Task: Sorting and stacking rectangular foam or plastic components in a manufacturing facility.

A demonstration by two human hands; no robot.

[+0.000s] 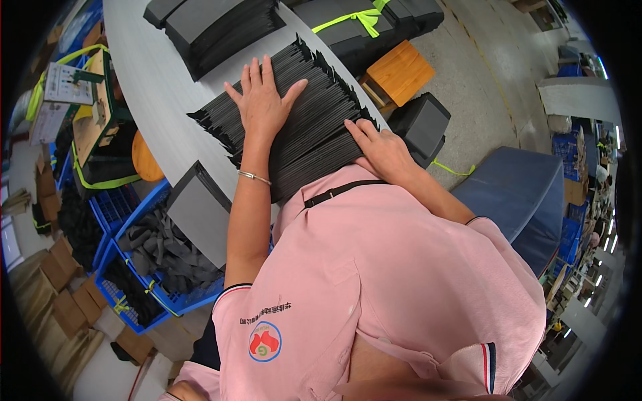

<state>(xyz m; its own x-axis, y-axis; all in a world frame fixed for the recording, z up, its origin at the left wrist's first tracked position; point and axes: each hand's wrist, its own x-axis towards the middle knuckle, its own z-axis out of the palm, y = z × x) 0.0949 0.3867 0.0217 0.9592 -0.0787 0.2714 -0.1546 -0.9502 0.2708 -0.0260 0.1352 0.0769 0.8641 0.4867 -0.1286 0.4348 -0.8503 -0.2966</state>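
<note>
A long row of thin black sheets (311, 100), packed face to face with jagged, uneven ends, lies on the pale grey table in front of me. My left hand (259, 100) rests flat on top of the row, fingers and thumb spread, with a bracelet at the wrist. At the right side of the row, my right hand (384, 148) touches the sheets near their close end. Its index finger is stretched out over their edges and its other fingers are partly bent. A narrow gap runs between the sheets beside that hand.
More dark sheets (221, 33) stand stacked at the table's far end. A grey-faced stack (200, 214) sits at the near left, above blue crates (144, 314) of dark scraps. To the right are a wooden stool (401, 72), another dark stack (421, 127) and a blue padded block (511, 194).
</note>
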